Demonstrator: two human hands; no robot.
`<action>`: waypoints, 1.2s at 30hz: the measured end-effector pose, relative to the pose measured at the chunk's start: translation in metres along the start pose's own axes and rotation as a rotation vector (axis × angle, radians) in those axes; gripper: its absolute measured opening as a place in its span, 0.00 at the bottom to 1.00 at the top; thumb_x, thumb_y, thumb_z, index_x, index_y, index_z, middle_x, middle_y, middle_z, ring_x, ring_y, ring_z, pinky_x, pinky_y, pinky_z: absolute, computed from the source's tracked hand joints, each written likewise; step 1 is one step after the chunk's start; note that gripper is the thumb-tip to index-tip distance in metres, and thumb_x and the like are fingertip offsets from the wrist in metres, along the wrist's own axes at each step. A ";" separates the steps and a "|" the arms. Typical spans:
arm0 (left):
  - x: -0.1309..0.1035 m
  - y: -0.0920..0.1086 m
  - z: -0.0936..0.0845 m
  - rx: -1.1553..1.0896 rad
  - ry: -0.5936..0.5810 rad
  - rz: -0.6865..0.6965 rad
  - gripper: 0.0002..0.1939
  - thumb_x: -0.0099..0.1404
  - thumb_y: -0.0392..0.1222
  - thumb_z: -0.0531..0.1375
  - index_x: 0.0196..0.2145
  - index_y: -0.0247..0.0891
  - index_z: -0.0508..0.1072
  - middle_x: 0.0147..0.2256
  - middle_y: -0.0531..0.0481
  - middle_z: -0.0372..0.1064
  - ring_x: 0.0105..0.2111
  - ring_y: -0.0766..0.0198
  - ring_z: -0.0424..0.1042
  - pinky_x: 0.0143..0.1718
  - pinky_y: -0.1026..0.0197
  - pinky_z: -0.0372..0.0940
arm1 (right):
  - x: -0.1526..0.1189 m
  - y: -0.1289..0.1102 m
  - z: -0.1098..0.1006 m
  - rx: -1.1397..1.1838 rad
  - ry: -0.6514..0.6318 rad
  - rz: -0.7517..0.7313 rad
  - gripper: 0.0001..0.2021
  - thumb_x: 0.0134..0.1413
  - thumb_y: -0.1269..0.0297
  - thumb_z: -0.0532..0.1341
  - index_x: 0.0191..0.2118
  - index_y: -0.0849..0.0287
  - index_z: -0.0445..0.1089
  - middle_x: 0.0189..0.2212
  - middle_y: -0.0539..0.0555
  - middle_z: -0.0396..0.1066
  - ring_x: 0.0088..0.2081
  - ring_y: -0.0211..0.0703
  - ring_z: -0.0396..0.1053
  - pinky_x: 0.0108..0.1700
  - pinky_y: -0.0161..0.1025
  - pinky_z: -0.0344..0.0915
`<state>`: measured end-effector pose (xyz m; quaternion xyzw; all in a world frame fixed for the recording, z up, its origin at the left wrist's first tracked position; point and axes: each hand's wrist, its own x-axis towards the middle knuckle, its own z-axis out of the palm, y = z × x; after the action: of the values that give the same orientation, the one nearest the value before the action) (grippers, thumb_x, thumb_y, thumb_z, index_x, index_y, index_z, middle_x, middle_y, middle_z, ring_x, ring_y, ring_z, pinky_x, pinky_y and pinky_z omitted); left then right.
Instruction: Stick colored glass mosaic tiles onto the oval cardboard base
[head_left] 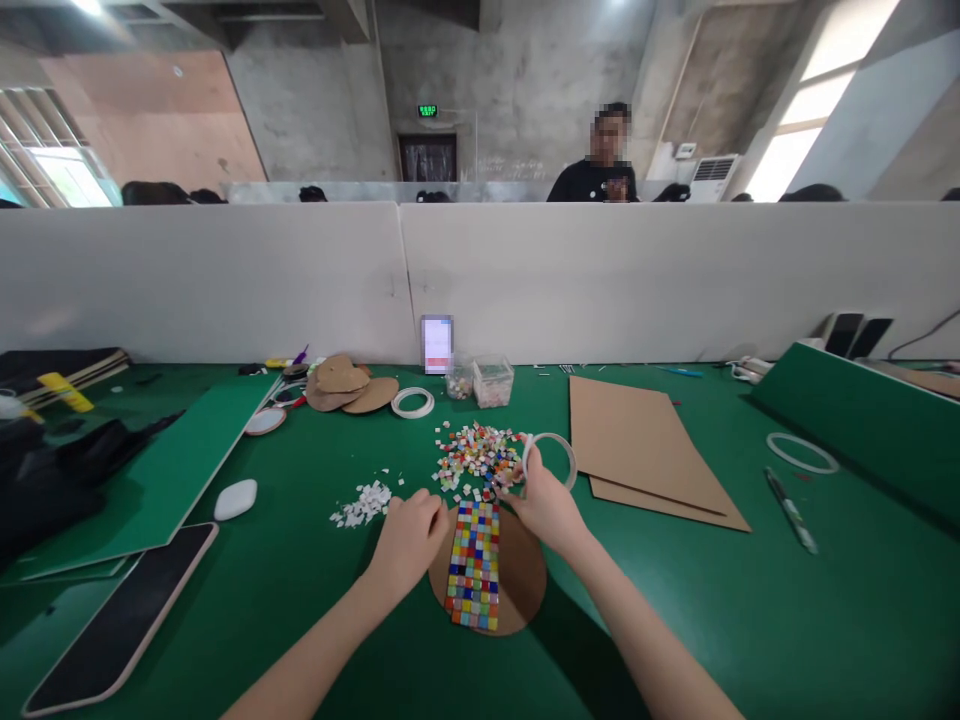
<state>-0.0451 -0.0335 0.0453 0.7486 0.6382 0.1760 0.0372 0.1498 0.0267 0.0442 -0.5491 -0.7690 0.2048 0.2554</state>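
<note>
A strip of small coloured mosaic tiles [474,570] lies on a round brown cardboard disc [525,590] in front of me. Beside the strip's upper left corner is my left hand [411,535], its fingers curled together; whatever is in them is hidden. At the upper right corner my right hand [546,505] has its fingers closed around a white ring-shaped roll of tape [574,462], with the fingertips close to the tiles. Just beyond the strip spreads a pile of loose coloured tiles [476,455]. White scraps [364,503] lie left of it.
Cardboard sheets [630,430] lie on the right, near a pen [791,510] and another ring [802,452]. Behind the pile stand a clear box [493,383] and a phone [437,344]. Cardboard discs [341,380] and a white ring [412,402] sit back left. A person [596,180] is beyond the partition.
</note>
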 end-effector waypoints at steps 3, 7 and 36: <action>0.020 0.008 0.002 -0.061 0.015 0.003 0.16 0.63 0.35 0.44 0.19 0.37 0.59 0.21 0.55 0.54 0.20 0.68 0.57 0.25 0.64 0.48 | 0.025 0.004 0.013 -0.015 -0.009 -0.004 0.33 0.41 0.76 0.57 0.56 0.70 0.45 0.33 0.61 0.70 0.35 0.50 0.69 0.28 0.35 0.60; 0.024 0.013 0.008 -0.143 0.008 -0.005 0.16 0.63 0.36 0.44 0.18 0.38 0.56 0.20 0.56 0.52 0.19 0.69 0.56 0.22 0.65 0.48 | 0.035 0.009 0.030 0.019 0.015 -0.027 0.28 0.42 0.75 0.57 0.52 0.68 0.51 0.34 0.60 0.69 0.36 0.49 0.68 0.31 0.36 0.61; 0.018 0.008 0.010 -0.708 -0.030 -0.211 0.17 0.66 0.49 0.41 0.29 0.39 0.62 0.20 0.57 0.54 0.18 0.68 0.57 0.21 0.66 0.53 | 0.019 -0.005 0.030 0.231 0.231 -0.148 0.09 0.55 0.67 0.51 0.36 0.59 0.68 0.35 0.56 0.68 0.36 0.43 0.67 0.36 0.36 0.63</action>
<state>-0.0320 -0.0159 0.0423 0.6220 0.6106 0.3703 0.3212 0.1227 0.0424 0.0270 -0.4777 -0.7443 0.2082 0.4177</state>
